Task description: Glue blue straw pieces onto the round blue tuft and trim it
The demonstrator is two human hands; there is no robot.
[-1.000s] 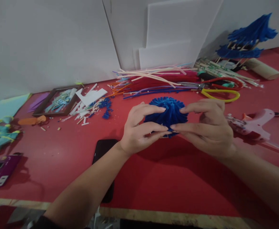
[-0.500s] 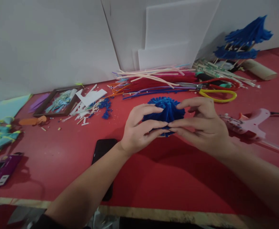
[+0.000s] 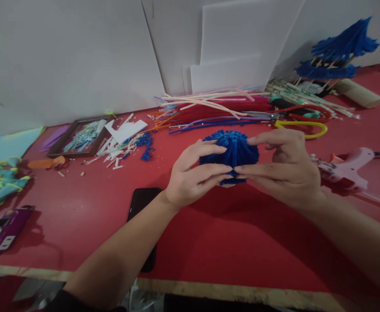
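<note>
A domed, ribbed blue piece [image 3: 230,149] made of fuzzy pipe cleaners is between my two hands, over the red table. My left hand [image 3: 194,173] has its fingers along the left side and lower front edge. From the other side, my right hand [image 3: 285,169] pinches the front rim with thumb and a finger, its index finger raised near the right upper part. The fingertips of both hands nearly meet at the front. Beneath the dome a second blue band and a pale bit show; the underside is hidden.
Behind lie pipe cleaners [image 3: 209,106], scissors [image 3: 302,125] and a blue tiered model [image 3: 342,52]. A pink glue gun [image 3: 352,169] is at right. A black phone [image 3: 143,201] lies by my left forearm. Scraps [image 3: 121,143], a brown frame [image 3: 79,136] and a purple box [image 3: 6,232] are leftward.
My right hand has shifted slightly right, and its index finger has moved off the dome's top, so more of the blue piece shows. The view has shifted a little.
</note>
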